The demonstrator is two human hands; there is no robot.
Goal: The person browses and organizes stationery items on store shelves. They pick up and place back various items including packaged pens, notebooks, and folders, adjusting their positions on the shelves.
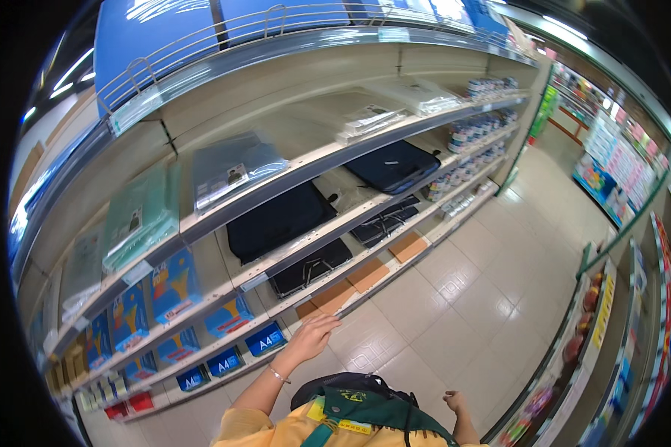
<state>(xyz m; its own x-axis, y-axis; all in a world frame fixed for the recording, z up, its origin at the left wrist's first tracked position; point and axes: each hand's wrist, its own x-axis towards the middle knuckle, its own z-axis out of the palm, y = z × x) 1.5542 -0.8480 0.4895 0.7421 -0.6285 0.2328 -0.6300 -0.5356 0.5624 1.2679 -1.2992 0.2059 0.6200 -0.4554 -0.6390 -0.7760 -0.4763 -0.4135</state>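
My left hand (312,337), with a bracelet at the wrist, reaches out beside the lower shelves of a store rack. It holds nothing, and its fingers are loosely extended. Behind its fingertips lie brown flat folders (330,296) on the bottom shelf. Blue paper packs (265,339) stand to its left. Above the brown folders are black clipboards or binders with metal clips (313,268) and a black zip document bag (282,220). My right hand (454,401) hangs low over the aisle, touching no shelf; its fingers look partly curled and any small item in it is not visible.
Plastic document sleeves (237,170) and green folders (140,218) fill the upper shelf. Small jars (469,131) line the far end. A tiled aisle floor (442,313) runs between this rack and a lower shelf of goods (581,329) on the right. A dark bag (346,385) is at my front.
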